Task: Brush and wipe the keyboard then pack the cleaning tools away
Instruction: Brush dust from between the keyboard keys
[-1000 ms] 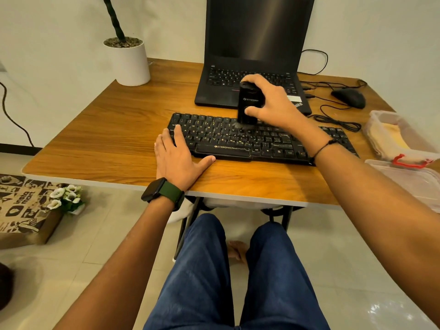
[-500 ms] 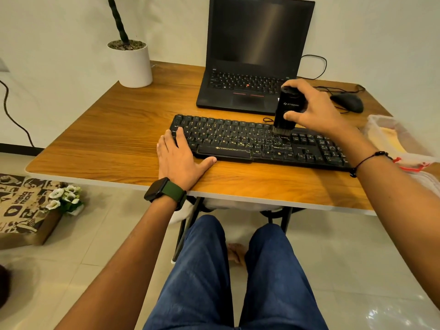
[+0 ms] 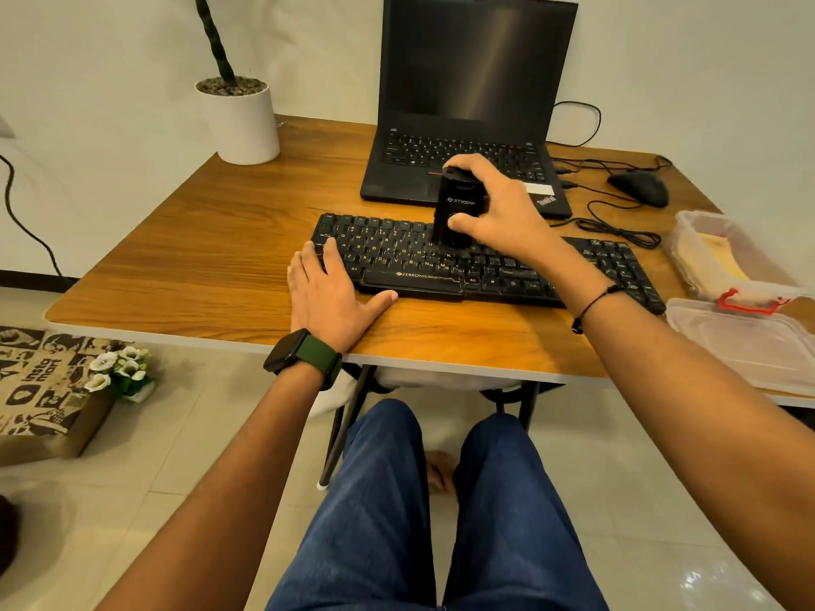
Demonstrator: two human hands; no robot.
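A black keyboard lies across the front of the wooden table. My right hand grips a black upright brush, bristle end down on the middle key rows. My left hand lies flat with straight fingers on the keyboard's left end and the table, thumb along its front edge. A clear plastic box with a yellow cloth inside stands at the right, with its lid in front of it.
An open black laptop stands behind the keyboard. A black mouse and its coiled cable lie at the back right. A white plant pot stands at the back left. A printed box with flowers sits on the floor at left.
My right hand swept the brush from the keyboard's middle to its right part, then back left to the middle. My left hand stayed flat on the left end.
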